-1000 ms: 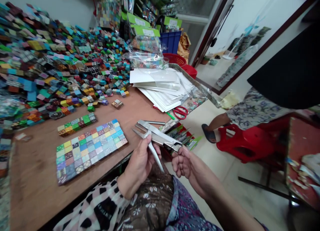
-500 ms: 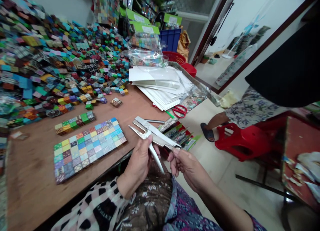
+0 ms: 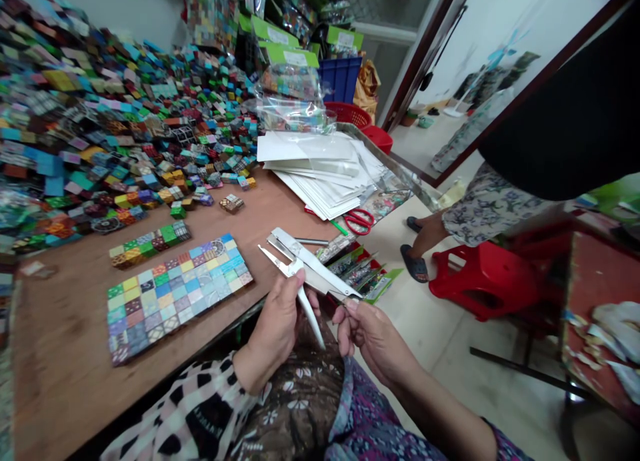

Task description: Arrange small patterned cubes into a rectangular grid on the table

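Note:
My left hand (image 3: 275, 331) is wrapped round a white plier stapler (image 3: 311, 264), with the thumb on its metal body. The stapler's jaws point away toward the table and its top arm is raised. My right hand (image 3: 373, 331) pinches the stapler's rear end; the small part between these fingers is mostly hidden. Left of the hands, a flat block of colourful patterned cubes (image 3: 180, 288) lies on the brown table (image 3: 65, 328). Behind it is a short row of similar cubes (image 3: 150, 244), and a small brown patterned block (image 3: 231, 203) lies farther back.
A large heap of coloured cubes (image 3: 125, 121) covers the back left. White cards (image 3: 320, 174) are stacked behind the stapler, beside red-handled scissors (image 3: 359, 220). Packed bags (image 3: 293, 81) stand behind. At right, a person (image 3: 480, 208) stands near a red stool (image 3: 480, 278).
The person at right has shifted left, and a second foot now shows. My hands stay almost in place on the stapler, the right fingers moving slightly.

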{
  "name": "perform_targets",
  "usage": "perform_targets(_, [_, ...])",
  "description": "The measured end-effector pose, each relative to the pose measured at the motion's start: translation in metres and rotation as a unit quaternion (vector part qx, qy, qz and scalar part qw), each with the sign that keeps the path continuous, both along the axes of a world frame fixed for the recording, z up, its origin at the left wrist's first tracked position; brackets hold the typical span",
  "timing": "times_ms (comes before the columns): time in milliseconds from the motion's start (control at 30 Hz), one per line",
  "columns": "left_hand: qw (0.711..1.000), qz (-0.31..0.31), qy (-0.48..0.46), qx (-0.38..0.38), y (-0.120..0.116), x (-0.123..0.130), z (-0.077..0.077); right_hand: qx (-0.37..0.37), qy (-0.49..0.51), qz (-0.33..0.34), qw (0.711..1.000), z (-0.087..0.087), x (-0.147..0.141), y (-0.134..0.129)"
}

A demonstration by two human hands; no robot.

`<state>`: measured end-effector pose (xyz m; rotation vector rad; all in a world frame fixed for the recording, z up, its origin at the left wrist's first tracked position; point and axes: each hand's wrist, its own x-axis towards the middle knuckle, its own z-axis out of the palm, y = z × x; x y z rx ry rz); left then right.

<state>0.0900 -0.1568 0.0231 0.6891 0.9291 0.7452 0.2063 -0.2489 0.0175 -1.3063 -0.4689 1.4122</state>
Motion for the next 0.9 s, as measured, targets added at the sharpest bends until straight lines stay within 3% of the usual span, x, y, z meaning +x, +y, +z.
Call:
perform_targets(367, [1.0,0.007,0.002,0.014,-0.001,0.002,-0.002,-0.01,0.113,-0.036,0.993,-0.005,0.004,0.005])
perform_targets(700, [1.0,-0.017,-0.007,0.011,-0.003,0.001,-0.001,0.011,0.115,0.02,0.993,-0.014,0.012,-0.002])
perform_targets(900, [0.999,-0.048,-0.009,0.023,-0.003,0.001,-0.005,0.029,0.103,0.008,0.994,-0.014,0.016,-0.003])
